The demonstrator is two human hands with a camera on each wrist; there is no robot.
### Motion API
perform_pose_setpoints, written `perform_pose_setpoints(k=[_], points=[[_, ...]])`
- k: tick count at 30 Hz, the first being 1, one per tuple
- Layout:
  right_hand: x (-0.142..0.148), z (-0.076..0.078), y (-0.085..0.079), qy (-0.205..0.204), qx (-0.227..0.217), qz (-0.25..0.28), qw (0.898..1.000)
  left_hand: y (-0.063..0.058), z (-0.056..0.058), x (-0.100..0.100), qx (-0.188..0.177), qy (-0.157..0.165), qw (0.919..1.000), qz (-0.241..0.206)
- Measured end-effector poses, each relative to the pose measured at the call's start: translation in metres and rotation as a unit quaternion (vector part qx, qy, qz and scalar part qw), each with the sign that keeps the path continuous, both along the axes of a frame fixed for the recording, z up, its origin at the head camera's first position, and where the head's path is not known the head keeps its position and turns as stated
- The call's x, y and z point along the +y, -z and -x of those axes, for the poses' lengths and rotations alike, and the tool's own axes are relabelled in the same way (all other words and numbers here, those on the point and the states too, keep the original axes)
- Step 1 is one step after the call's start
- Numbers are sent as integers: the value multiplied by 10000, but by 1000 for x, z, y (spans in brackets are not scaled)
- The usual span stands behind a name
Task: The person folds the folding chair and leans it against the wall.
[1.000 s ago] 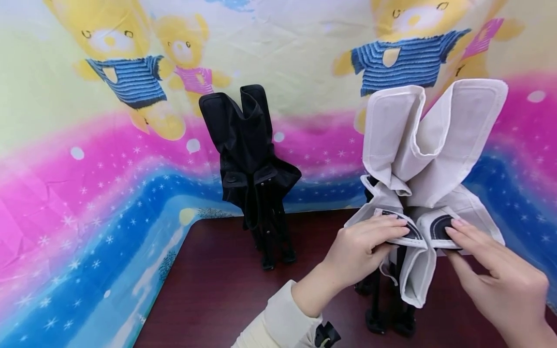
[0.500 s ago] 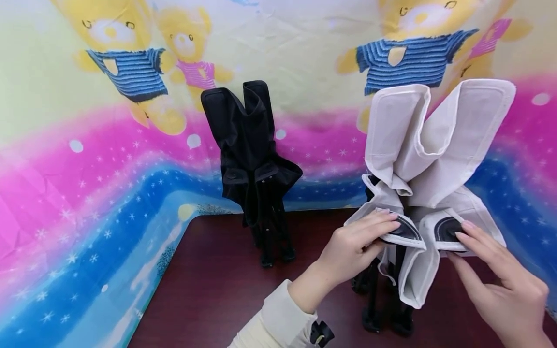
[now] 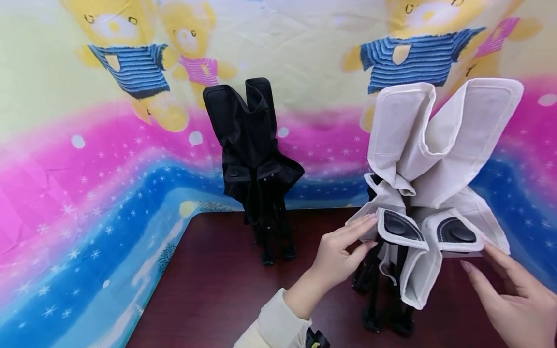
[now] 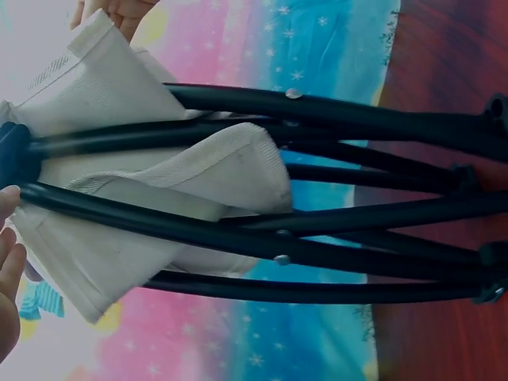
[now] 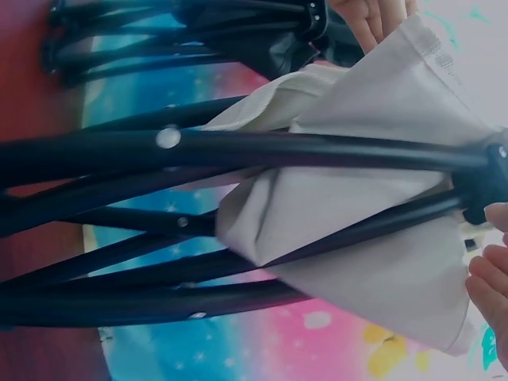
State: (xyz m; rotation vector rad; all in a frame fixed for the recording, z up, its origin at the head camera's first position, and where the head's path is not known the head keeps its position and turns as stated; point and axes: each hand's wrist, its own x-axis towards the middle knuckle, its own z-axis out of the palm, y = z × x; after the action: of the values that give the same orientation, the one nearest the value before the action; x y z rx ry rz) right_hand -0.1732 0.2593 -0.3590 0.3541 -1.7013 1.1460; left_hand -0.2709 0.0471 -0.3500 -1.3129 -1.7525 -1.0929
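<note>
A white fabric folding chair (image 3: 472, 130) stands folded on the right of the table, its back cloth raised in two flaps. Two black corner patches (image 3: 456, 230) show on the front of its seat. My left hand (image 3: 337, 256) has its fingertips at the left seat corner, thumb apart below. At the right corner, my right hand (image 3: 518, 290) touches the edge with its fingers extended and thumb lower. Both wrist views show the chair's black tube legs (image 4: 341, 115) folded close together, with seat cloth (image 5: 381, 103) bunched between them.
A black folding chair (image 3: 248, 145) stands folded further left, near the back of the dark red table (image 3: 209, 290). Behind the table hangs a backdrop cloth (image 3: 313, 58) printed with bears.
Both hands have drawn outward off the black corner patches, the left to the left and the right to the right. The patches are now uncovered, and the folded white chair still stands.
</note>
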Motion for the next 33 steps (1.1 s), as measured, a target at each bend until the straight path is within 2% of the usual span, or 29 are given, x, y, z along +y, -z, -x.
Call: perform_pose_setpoints(k=[4, 6, 9, 11, 15, 21, 24, 27, 28, 33], points=[[2, 0, 6, 702, 147, -170, 9973, 11, -1, -1, -353, 131, 9986, -358], [3, -3, 11, 1176, -156, -268, 9926, 16, -3, -2, -517, 135, 9974, -491], [4, -7, 18, 1599, -747, -487, 9831, 21, -7, -4, -756, 156, 9948, -663], [5, -8, 23, 1611, -998, -653, 9797, 21, -11, -5, -957, 198, 9924, -749], [8, -7, 33, 1398, -1083, -939, 9798, 25, -15, -6, -1456, 276, 9848, -903], [10, -3, 48, 1296, -1222, -966, 9793, 55, -10, -3, -2158, 314, 9714, -935], [11, -1, 54, 1336, -1365, -918, 9773, 63, -11, -2, -2470, 384, 9641, -891], [11, 0, 58, 1374, -1599, -868, 9737, 63, -17, -3, -2799, 471, 9551, -852], [11, 0, 60, 1395, -1677, -847, 9722, 63, -19, -4, -2962, 517, 9499, -857], [11, 0, 68, 1486, -2000, -836, 9648, 61, -29, -5, -3145, 286, 9463, -698]])
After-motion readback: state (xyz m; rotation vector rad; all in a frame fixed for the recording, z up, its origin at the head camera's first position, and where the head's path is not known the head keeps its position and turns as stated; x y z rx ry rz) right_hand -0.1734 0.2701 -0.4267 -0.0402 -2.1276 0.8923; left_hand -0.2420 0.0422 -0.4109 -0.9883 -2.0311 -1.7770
